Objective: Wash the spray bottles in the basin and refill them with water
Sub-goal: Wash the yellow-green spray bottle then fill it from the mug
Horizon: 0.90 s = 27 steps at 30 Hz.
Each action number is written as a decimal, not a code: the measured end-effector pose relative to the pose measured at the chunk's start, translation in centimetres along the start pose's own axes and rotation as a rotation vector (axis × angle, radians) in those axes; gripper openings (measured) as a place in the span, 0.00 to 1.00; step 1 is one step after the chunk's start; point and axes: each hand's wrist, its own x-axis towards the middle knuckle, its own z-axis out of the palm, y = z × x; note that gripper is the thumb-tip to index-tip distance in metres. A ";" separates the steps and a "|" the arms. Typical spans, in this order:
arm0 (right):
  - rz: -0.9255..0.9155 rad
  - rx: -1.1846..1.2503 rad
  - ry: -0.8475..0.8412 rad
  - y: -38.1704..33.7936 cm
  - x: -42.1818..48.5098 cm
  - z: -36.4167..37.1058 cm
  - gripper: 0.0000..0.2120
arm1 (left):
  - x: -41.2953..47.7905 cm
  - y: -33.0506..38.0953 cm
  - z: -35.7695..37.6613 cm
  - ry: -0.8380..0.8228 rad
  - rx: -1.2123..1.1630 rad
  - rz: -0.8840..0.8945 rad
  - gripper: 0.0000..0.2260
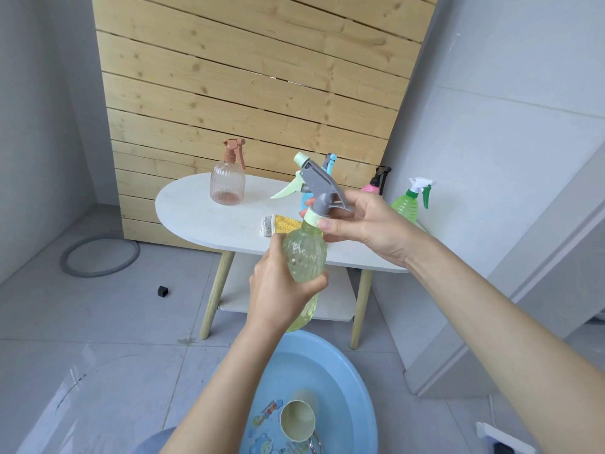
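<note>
A white oval counter (196, 217) stands before a pine slat panel (248, 77). On the tiled floor (98, 322) lie a grey ring (98, 274), perhaps hose, and a small black block (162, 291).

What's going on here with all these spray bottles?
A person holds a pale green spray bottle above a blue basin on the floor. The left hand grips the bottle's body. The right hand grips the collar of its grey spray head, probably to twist it. A cup lies in the basin. A brown spray bottle, a green spray bottle and a yellow cloth are on the white table.
</note>
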 end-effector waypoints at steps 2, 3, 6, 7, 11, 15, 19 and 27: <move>-0.016 -0.011 0.009 0.2 0.1 0.2 0.18 | 0.1 0.0 0.1 0.006 -0.002 0.010 0.27; -0.024 -0.011 0.005 0.3 0.2 0.3 0.18 | 0.1 0.0 0.1 0.010 -0.008 0.012 0.27; -0.055 -0.028 0.033 0.5 0.5 0.7 0.18 | 0.2 -0.1 0.2 0.031 -0.016 -0.002 0.27; -0.070 -0.049 0.069 0.6 0.5 1.0 0.17 | 0.2 -0.2 0.2 0.036 -0.009 -0.007 0.27; -0.122 -0.097 0.281 1.8 0.3 2.6 0.16 | 0.3 -0.1 0.5 0.032 0.030 0.000 0.27; -0.128 -0.069 0.383 2.5 0.4 3.9 0.15 | 0.2 0.0 0.9 0.032 0.039 -0.010 0.28; -0.142 0.089 0.458 3.0 0.2 5.0 0.14 | 0.3 -0.1 0.9 0.026 0.035 -0.011 0.28; -0.194 0.322 0.357 3.7 -1.2 3.9 0.07 | 0.2 -0.4 0.9 0.015 0.034 0.012 0.26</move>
